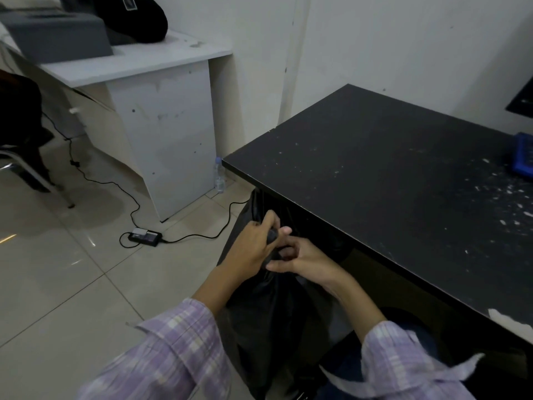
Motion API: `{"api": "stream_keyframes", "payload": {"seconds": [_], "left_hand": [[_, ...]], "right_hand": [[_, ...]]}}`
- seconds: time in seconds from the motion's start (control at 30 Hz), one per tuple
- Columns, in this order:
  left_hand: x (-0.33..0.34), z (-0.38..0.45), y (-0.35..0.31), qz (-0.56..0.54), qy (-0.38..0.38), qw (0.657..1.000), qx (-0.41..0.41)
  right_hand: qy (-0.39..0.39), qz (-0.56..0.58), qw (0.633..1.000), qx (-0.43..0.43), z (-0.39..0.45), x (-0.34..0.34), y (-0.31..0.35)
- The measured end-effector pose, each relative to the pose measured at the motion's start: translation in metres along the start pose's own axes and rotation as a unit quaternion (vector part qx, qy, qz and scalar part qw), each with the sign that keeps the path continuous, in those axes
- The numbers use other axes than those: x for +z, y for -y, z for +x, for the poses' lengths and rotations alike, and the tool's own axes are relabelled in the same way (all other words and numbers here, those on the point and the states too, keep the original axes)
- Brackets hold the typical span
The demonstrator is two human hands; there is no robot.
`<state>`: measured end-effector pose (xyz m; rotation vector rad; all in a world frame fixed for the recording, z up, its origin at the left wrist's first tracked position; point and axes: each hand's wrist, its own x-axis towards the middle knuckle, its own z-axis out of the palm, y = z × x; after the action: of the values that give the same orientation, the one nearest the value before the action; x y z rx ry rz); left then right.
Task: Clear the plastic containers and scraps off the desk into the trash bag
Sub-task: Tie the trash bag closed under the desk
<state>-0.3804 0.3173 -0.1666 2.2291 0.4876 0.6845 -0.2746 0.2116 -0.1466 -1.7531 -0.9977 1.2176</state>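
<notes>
A black trash bag (268,310) stands on the floor against the left edge of the black desk (389,174). Its top is gathered into a twisted neck. My left hand (253,246) grips that neck from the left, thumb up. My right hand (300,261) holds the bunched plastic from the right, fingers curled round it. Small white scraps (507,197) lie scattered over the right part of the desk top. No plastic containers show on the desk.
A blue tray (523,157) sits at the desk's right edge. A white desk (144,62) stands at the back left with a water bottle (218,176) by its foot. A power adapter (144,236) and cable lie on the tiled floor. A chair (20,140) is at far left.
</notes>
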Motion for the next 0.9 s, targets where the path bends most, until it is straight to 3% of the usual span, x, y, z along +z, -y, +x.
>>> {"api": "stream_keyframes", "payload": {"seconds": [0.13, 0.2, 0.43, 0.63, 0.77, 0.9], "left_hand": [[-0.007, 0.003, 0.002, 0.182, 0.080, 0.977, 0.075], [-0.008, 0.004, 0.001, 0.239, 0.121, 0.960, 0.084], [-0.011, 0.003, -0.003, 0.276, 0.143, 0.950, 0.038], [-0.012, 0.002, -0.002, 0.222, 0.119, 0.967, 0.034], [-0.004, -0.011, 0.007, 0.112, 0.051, 0.992, 0.011], [0.008, -0.019, 0.010, 0.048, -0.021, 0.998, -0.017]], "right_hand": [[0.008, -0.022, 1.000, -0.019, 0.005, 0.004, -0.005], [-0.032, -0.093, 0.994, -0.040, 0.008, 0.007, -0.008], [-0.189, -0.373, 0.907, -0.057, 0.008, 0.018, -0.014], [-0.254, -0.413, 0.871, -0.081, 0.013, 0.025, -0.016], [-0.269, -0.359, 0.889, -0.089, 0.016, 0.028, -0.014], [-0.210, -0.217, 0.951, -0.064, 0.018, 0.022, -0.011]]}}
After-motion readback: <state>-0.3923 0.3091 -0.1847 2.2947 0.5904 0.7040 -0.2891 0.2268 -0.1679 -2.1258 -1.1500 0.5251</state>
